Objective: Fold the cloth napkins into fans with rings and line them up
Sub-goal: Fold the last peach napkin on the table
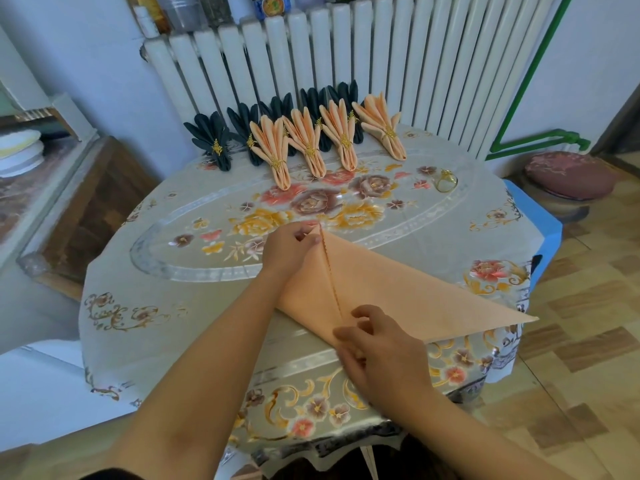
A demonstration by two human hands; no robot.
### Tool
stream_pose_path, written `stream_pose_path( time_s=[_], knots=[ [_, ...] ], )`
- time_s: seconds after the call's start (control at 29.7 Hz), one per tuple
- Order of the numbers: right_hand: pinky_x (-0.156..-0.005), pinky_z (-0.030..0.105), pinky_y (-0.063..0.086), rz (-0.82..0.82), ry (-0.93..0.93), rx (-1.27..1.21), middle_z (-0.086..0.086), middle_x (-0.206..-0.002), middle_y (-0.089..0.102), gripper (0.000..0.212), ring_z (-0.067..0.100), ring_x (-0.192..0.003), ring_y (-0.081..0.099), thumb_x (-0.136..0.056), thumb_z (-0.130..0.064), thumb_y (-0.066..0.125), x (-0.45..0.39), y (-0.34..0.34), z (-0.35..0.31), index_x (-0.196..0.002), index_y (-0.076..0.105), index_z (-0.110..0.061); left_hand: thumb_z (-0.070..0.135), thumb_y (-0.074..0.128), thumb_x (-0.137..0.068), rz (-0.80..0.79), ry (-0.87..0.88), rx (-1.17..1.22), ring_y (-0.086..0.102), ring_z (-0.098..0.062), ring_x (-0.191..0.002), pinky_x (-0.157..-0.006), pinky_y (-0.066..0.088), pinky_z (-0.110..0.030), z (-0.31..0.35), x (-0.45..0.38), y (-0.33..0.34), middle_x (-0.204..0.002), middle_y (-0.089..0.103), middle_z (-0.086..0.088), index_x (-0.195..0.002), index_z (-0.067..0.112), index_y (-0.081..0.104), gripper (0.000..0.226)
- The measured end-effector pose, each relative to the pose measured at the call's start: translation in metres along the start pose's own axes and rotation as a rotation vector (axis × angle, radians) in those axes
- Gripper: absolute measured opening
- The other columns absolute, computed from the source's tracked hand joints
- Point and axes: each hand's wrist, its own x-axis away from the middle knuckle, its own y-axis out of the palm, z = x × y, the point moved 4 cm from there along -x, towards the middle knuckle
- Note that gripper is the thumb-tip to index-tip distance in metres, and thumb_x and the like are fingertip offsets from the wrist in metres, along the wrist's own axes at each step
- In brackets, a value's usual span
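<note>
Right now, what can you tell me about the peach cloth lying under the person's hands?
The peach napkin is plain, soft-looking cloth, lying flat on the flowered tablecloth near the table's front edge. It is folded to a triangle, with a stitched hem running down its middle and its long point reaching right. The left hand pinches the top of that hem; the right hand presses on the bottom corner. No ring is on it yet.

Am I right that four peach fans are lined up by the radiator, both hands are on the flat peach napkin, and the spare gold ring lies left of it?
Not quite: the head view shows the spare gold ring lying beyond the flat peach napkin to the right, not left. The rest stands.
</note>
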Motion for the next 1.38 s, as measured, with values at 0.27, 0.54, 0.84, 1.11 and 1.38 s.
stream_pose_path(
  time_s=[0.27,0.54,0.84,1.11,1.38],
  knots=[
    [-0.041,0.023,0.044,-0.029,0.016,-0.001,-0.005,-0.101,0.064,0.010,0.009,-0.078,0.065,-0.070,-0.040,0.067,0.000,0.002,-0.002,-0.078,0.070,-0.034,0.035,0.054,-0.095,0.042,0.083,-0.189,0.053,-0.016,-0.121,-0.096,0.040,-0.031,0.001,0.000,0.008,-0.127,0.063,0.006,-0.120,0.027,0.066,0.029],
    [-0.041,0.022,0.043,-0.067,0.027,-0.011,-0.006,-0.099,0.064,0.010,0.008,-0.077,0.063,-0.072,-0.040,0.066,0.000,0.003,0.000,-0.078,0.072,-0.035,0.035,0.049,-0.097,0.069,0.142,-0.360,0.053,-0.025,-0.112,-0.098,0.041,-0.041,0.000,-0.003,0.014,-0.121,0.058,-0.004,-0.124,0.029,0.062,0.031],
    [-0.040,0.022,0.041,-0.086,0.013,-0.008,-0.004,-0.093,0.065,0.011,0.012,-0.072,0.063,-0.070,-0.039,0.067,0.000,0.004,-0.001,-0.077,0.073,-0.033,0.036,0.019,-0.102,-0.298,0.252,-0.706,-0.006,-0.017,-0.148,-0.120,-0.005,-0.035,0.010,0.062,0.040,-0.161,-0.002,-0.005,-0.154,0.014,0.003,0.058],
    [-0.067,0.029,0.053,-0.177,0.067,-0.201,-0.011,-0.117,0.059,0.037,0.009,-0.085,0.064,-0.083,-0.038,0.050,-0.007,-0.013,0.013,-0.116,0.064,-0.031,0.043,0.017,-0.102,-0.295,0.265,-0.740,-0.010,-0.014,-0.147,-0.119,-0.007,-0.034,0.005,0.064,0.041,-0.161,-0.007,-0.003,-0.153,0.025,-0.001,0.058],
    [-0.095,0.035,0.036,-0.335,0.340,0.235,0.005,-0.125,0.057,0.048,0.026,-0.115,0.047,-0.090,-0.029,0.051,-0.039,-0.067,0.119,-0.138,0.043,-0.023,0.043,0.016,-0.101,-0.280,0.266,-0.748,-0.009,-0.015,-0.147,-0.119,-0.006,-0.035,0.004,0.064,0.039,-0.161,-0.006,-0.004,-0.154,0.026,0.001,0.057]
  ],
)
